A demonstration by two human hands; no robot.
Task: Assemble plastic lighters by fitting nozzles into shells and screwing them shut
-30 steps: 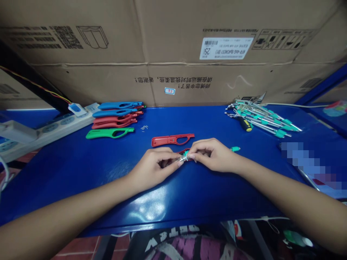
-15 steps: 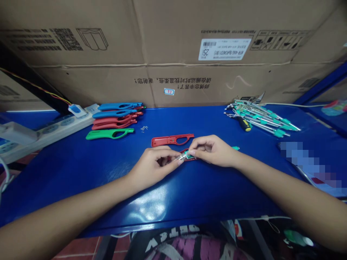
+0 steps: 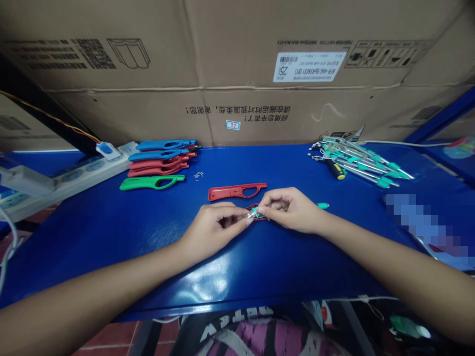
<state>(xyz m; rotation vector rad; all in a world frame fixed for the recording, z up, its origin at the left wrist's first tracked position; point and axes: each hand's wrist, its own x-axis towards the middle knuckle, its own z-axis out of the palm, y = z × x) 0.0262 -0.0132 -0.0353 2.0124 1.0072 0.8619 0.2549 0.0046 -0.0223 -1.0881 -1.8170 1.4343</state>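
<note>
Between my left hand (image 3: 215,227) and my right hand (image 3: 291,210), the fingers pinch a small lighter insert (image 3: 252,214) with a clear, shiny body and teal parts. My left thumb and fingers grip its clear end; the right fingertips hold the teal portion. Under them lies a red lighter half-shell (image 3: 254,205), mostly covered by the hands. A teal tip (image 3: 323,205) pokes out beyond my right wrist; whether it belongs to the held insert is hidden. Just behind the hands, a second red half-shell (image 3: 226,193) lies with its hollow side up.
At the left, blue, red and green lighter shells (image 3: 152,183) lie stacked beside a power strip (image 3: 91,166). Several tiny screws (image 3: 198,175) lie near them. Back right are a pile of metal-rod inserts (image 3: 367,160) and a yellow-black screwdriver (image 3: 337,170). A cardboard box (image 3: 148,116) stands behind.
Both hands stay at nearly the same place, still pinching the insert. The left fingers have shifted slightly along it, and less of its clear body shows. The whole view has moved a little.
</note>
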